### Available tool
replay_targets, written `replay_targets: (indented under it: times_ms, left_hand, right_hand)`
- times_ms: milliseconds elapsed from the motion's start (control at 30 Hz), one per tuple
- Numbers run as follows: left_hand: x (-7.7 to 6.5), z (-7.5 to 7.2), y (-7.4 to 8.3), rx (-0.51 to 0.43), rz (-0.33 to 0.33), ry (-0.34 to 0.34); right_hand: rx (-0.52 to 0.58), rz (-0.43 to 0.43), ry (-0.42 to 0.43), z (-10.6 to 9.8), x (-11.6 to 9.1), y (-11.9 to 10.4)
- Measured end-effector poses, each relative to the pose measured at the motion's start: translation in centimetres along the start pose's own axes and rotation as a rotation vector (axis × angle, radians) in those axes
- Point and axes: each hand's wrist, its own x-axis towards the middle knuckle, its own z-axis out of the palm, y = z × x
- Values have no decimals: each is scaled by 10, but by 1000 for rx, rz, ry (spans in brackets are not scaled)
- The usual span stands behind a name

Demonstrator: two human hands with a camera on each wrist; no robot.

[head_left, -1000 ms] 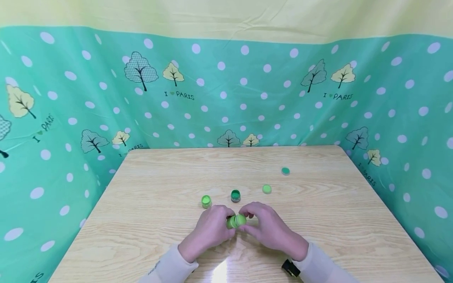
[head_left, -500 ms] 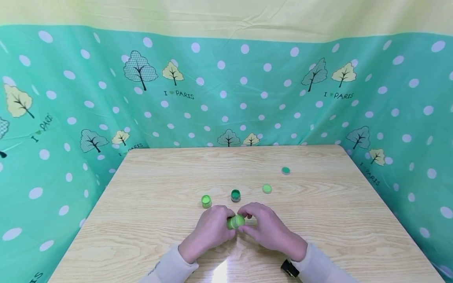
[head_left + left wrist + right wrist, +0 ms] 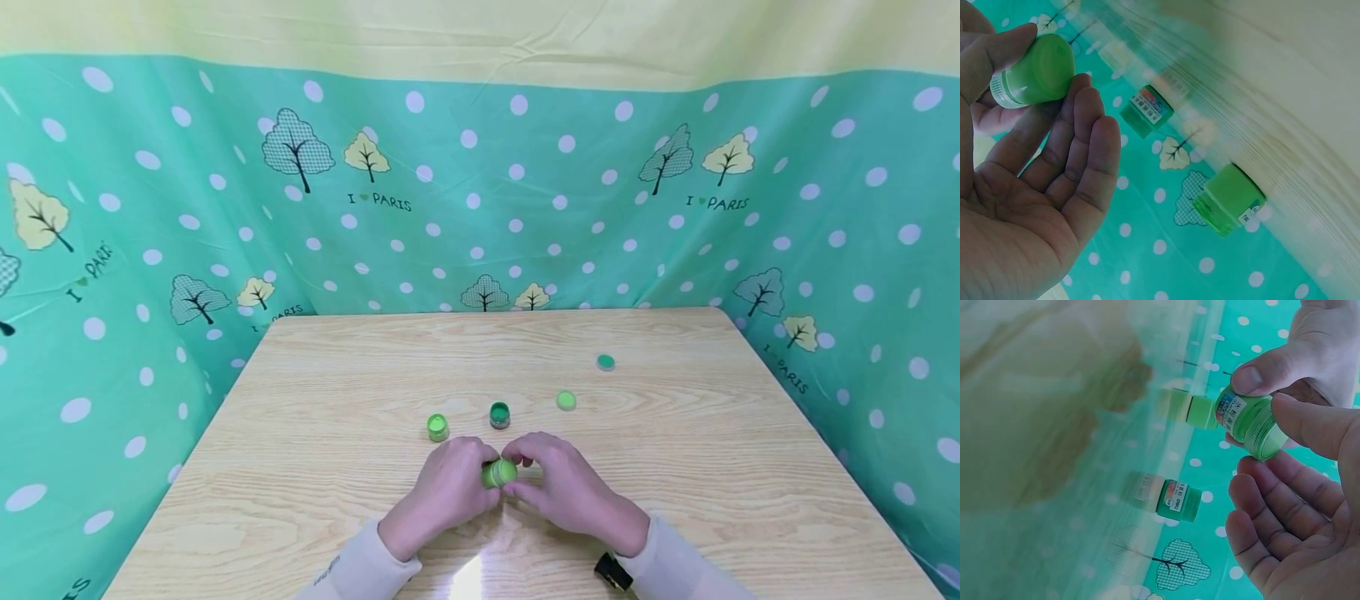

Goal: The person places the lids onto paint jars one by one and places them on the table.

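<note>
In the head view my left hand (image 3: 453, 479) grips a small light-green paint jar (image 3: 489, 476), fingers and thumb wrapped round its side. The thumb presses near the label of this jar (image 3: 1233, 411) in the right wrist view. My right hand (image 3: 562, 483) holds the jar's lid (image 3: 509, 471) between thumb and fingertips, right against the mouth end. In the right wrist view that lid (image 3: 1270, 434) shows a see-through rim. The jar's rounded green base (image 3: 1057, 62) faces the left wrist camera. Part of the jar's body is hidden behind my left fingers.
Just beyond my hands stand an uncovered light-green paint jar (image 3: 437, 427) and an uncovered dark-green paint jar (image 3: 499, 415). A light-green lid (image 3: 566, 401) and a teal lid (image 3: 606, 362) lie farther right on the wooden table (image 3: 337, 375). A polka-dot curtain (image 3: 480, 192) surrounds the table.
The lid in my right fingers has shifted slightly left and sits closer against the jar. My left hand and the things on the table have stayed almost in place.
</note>
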Motion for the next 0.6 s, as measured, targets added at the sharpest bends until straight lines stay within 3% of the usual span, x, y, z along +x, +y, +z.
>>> replay_targets:
  times_ms: [600]
  left_hand:
    - [1,-3,0,5,33,15]
  right_hand:
    - [10,6,14,1,1,0]
